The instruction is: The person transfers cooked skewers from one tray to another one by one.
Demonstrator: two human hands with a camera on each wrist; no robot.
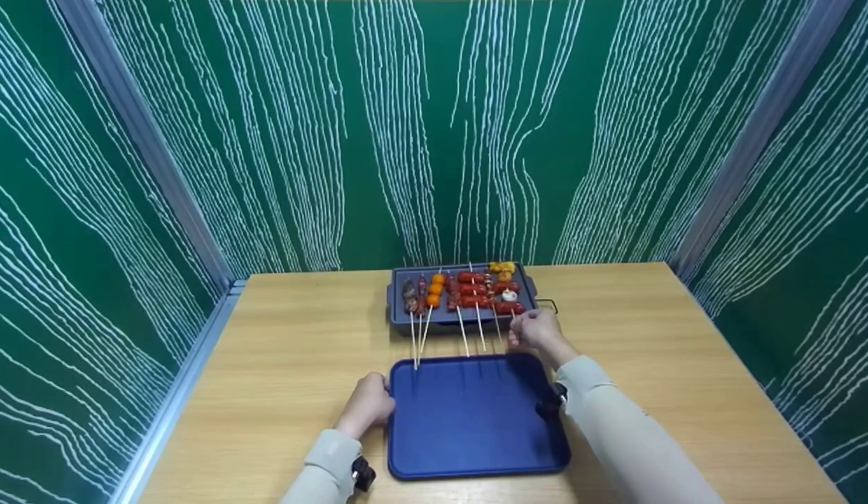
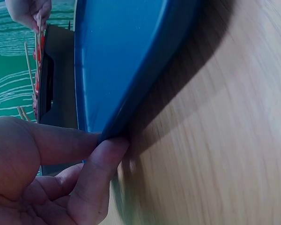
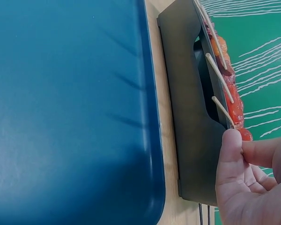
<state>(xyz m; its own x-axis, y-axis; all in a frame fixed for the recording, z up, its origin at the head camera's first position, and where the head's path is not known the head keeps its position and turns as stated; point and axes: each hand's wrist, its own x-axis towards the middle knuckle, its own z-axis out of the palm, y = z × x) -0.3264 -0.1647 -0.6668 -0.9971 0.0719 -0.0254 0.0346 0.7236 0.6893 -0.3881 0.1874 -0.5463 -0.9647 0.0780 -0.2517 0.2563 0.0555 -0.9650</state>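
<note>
My left hand (image 1: 369,402) pinches the left rim of a blue rectangular tray (image 1: 476,420) between thumb and forefinger, seen closely in the left wrist view. At the right front of a dark grey grill (image 3: 182,103), my right hand (image 1: 537,329) pinches the stick of the rightmost skewer with thumb and forefinger. Red sausage pieces (image 1: 509,307) and a white piece (image 1: 509,295) are threaded along that skewer, which still lies over the grill. The fingers hide the end of its stick. No food lies on the tray.
Several other skewers lie side by side on the grill, among them orange balls (image 1: 435,289), red sausages (image 1: 474,289) and dark meat (image 1: 409,297). Their sticks point toward the tray. A wire handle (image 1: 548,302) juts out at the grill's right. Green panels (image 1: 476,140) enclose the wooden table (image 1: 301,336).
</note>
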